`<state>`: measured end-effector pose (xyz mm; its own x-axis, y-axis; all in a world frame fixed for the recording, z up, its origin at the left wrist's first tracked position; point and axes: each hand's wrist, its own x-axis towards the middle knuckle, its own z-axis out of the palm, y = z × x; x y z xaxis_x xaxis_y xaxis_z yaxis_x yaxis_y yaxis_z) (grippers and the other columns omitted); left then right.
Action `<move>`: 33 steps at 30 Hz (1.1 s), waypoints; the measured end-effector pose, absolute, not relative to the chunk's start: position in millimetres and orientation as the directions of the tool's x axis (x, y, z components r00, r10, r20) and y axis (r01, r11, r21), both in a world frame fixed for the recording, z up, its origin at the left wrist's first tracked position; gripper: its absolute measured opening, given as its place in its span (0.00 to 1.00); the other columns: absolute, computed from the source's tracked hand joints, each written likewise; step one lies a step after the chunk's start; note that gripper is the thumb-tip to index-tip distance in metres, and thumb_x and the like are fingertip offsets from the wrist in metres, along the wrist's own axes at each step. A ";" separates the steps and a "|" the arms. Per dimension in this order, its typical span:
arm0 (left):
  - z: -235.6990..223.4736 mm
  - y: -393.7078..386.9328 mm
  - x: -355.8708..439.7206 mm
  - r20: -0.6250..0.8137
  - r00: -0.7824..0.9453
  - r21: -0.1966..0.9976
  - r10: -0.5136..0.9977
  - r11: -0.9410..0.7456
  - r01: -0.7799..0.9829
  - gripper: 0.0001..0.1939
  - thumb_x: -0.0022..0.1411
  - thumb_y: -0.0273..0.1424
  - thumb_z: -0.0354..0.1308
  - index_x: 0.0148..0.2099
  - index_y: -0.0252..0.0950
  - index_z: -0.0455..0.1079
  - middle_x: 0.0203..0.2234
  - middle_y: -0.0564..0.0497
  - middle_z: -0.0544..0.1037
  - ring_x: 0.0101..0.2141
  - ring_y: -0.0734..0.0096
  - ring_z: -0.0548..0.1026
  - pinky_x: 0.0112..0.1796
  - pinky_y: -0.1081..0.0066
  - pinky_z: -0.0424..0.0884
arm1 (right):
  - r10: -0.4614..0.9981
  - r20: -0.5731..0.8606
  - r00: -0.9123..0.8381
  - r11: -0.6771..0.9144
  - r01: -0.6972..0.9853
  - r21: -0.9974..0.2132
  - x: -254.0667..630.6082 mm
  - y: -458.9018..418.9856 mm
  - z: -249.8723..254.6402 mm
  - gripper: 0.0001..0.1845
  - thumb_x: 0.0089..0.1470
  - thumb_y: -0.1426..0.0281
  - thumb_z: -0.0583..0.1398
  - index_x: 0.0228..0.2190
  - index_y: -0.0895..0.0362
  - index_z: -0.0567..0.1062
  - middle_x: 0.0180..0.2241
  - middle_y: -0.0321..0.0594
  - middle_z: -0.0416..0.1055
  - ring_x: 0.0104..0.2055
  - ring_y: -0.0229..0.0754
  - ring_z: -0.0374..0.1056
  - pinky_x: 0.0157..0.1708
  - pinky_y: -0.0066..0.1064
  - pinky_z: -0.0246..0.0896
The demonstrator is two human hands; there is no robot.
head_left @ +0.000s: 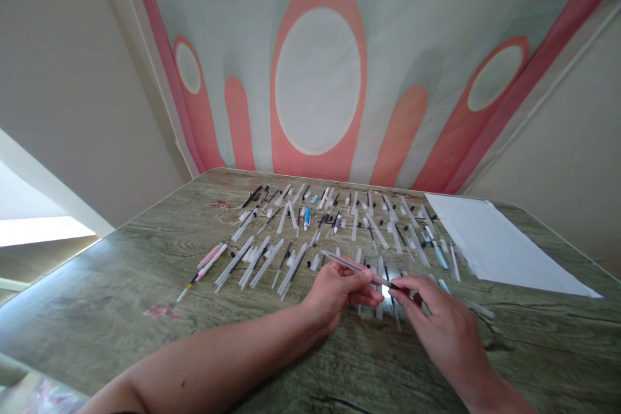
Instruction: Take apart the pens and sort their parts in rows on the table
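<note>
Between my two hands is a slim pen [350, 264] with a translucent, greyish barrel, tilted so its right end is lower. My left hand [334, 291] is closed around the barrel, with its fingers curled beneath. My right hand [436, 314] pinches the pen's dark right end between thumb and fingertips; whether that is a cap or a tip I cannot tell. Under and behind the hands lie more clear pen barrels [268, 262], thin dark refills [285, 265] and small caps [315, 262], partly covered by my fingers.
Rows of loose pen parts spread across the wood-patterned table [160, 362]. A blue pen piece [306, 218] lies among them, and pink pen parts [208, 260] are at the left. White paper sheets [509, 246] lie at the right. A patterned wall hanging [398, 26] rises behind the table.
</note>
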<state>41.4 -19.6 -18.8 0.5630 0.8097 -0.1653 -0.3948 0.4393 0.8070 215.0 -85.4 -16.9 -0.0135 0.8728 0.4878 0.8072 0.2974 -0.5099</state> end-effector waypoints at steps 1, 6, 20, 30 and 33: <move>-19.2 -19.5 41.3 -0.163 0.565 0.807 0.809 0.439 -0.396 0.11 0.52 0.32 0.63 0.33 0.28 0.69 0.25 0.45 0.78 0.24 0.71 0.76 0.28 0.73 0.73 | 0.878 0.479 0.010 0.278 0.804 -0.526 214.7 -85.5 -17.0 0.07 0.55 0.64 0.57 0.35 0.52 0.71 0.31 0.35 0.73 0.31 0.39 0.69 0.33 0.28 0.61; -19.5 -18.5 41.4 -0.141 0.578 0.820 0.804 0.422 -0.387 0.12 0.53 0.33 0.62 0.33 0.27 0.71 0.25 0.44 0.77 0.24 0.72 0.76 0.28 0.73 0.73 | 0.927 0.361 0.104 0.166 0.750 -0.640 215.4 -86.0 -16.8 0.11 0.57 0.59 0.54 0.37 0.51 0.72 0.32 0.34 0.74 0.32 0.39 0.70 0.32 0.28 0.62; -20.9 -20.3 42.6 -0.165 0.565 0.813 0.809 0.436 -0.386 0.11 0.52 0.33 0.63 0.33 0.28 0.70 0.24 0.45 0.78 0.24 0.71 0.76 0.28 0.73 0.73 | 0.867 0.498 -0.009 0.282 0.833 -0.476 214.6 -86.2 -17.6 0.08 0.57 0.64 0.56 0.36 0.53 0.71 0.32 0.35 0.73 0.32 0.39 0.70 0.34 0.28 0.60; -17.2 -21.6 42.9 -0.206 0.568 0.764 0.797 0.494 -0.416 0.11 0.52 0.33 0.63 0.32 0.28 0.70 0.25 0.45 0.78 0.23 0.74 0.75 0.27 0.76 0.72 | 0.862 0.504 0.059 0.259 0.803 -0.537 210.6 -87.0 -16.2 0.08 0.56 0.65 0.57 0.37 0.52 0.72 0.31 0.34 0.74 0.31 0.39 0.70 0.33 0.28 0.62; -15.7 -21.5 42.7 -0.206 0.565 0.769 0.799 0.489 -0.412 0.12 0.51 0.33 0.64 0.32 0.28 0.69 0.24 0.45 0.78 0.23 0.73 0.75 0.27 0.75 0.72 | 0.872 0.484 0.077 0.241 0.792 -0.561 211.1 -87.5 -15.6 0.08 0.56 0.64 0.56 0.37 0.52 0.72 0.31 0.35 0.75 0.31 0.40 0.71 0.32 0.28 0.63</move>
<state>42.7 -21.5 -15.7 0.5645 0.7993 -0.2061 -0.4121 0.4892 0.7687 211.1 -87.5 -15.6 0.0769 0.8719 0.4835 0.7917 0.2414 -0.5612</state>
